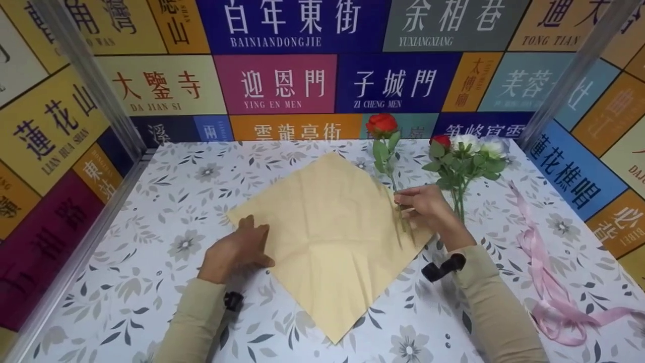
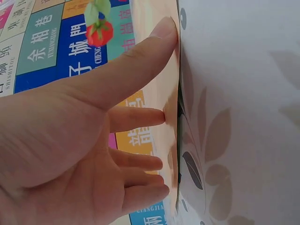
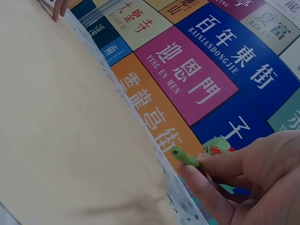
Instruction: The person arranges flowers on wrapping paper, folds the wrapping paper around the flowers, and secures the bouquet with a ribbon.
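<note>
A sheet of tan wrapping paper [image 1: 347, 212] lies turned like a diamond on the floral tablecloth, with creases across it. My left hand [image 1: 237, 252] rests at its left corner; in the left wrist view the thumb and fingers [image 2: 140, 115] touch the paper, extended and spread. Over the paper's right side, my right hand [image 1: 428, 204] pinches the stem of a red artificial rose [image 1: 381, 124] between thumb and fingers. The bloom points toward the back wall, and the stem's lower end hangs above the paper. In the right wrist view, the cut green stem end [image 3: 183, 157] sticks out past the fingertips.
Red and white flowers [image 1: 473, 148] with green stems lie at the back right, beyond my right forearm. A loose pink ribbon [image 1: 541, 272] trails down the right side of the tablecloth [image 1: 176, 302]. Walls with coloured Chinese signs [image 1: 282, 83] border the table.
</note>
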### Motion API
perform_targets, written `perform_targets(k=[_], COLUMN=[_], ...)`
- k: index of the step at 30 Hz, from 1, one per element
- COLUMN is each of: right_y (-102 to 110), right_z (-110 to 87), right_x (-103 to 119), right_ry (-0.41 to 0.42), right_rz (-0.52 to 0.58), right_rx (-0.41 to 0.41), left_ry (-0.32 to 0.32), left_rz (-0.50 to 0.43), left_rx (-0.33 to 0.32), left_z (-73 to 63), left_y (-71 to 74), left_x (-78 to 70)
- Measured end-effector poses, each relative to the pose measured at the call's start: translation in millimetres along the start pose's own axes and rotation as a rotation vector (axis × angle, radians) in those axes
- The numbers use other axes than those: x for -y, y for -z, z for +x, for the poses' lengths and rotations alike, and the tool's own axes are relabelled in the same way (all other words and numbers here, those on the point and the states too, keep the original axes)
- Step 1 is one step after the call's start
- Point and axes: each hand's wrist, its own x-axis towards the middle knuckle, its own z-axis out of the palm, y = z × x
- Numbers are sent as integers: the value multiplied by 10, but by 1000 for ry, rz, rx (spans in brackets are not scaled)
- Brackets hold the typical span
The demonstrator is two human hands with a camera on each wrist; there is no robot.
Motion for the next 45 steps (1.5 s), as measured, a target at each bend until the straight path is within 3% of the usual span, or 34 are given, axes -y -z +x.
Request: perform_targets(k=[6, 13, 26, 30, 45], right_y=[-283, -658, -1162, -1292, -1618], right_z=[76, 118, 182, 199, 289], right_x=[205, 347, 393, 414, 406], right_ry=[58, 66, 56, 56, 18], right_rz=[39, 90, 157, 149, 136], right_rx=[51, 101, 151, 144, 114], left_ry=[-2, -2, -16, 10, -27], left_rz=[-46, -126, -120, -116, -87], left_rx=[59, 145, 141, 141, 134], left_z=[2, -8, 9, 3, 29], left_y=[12, 4, 4, -5, 4], left_x=[-5, 20, 13, 10, 42])
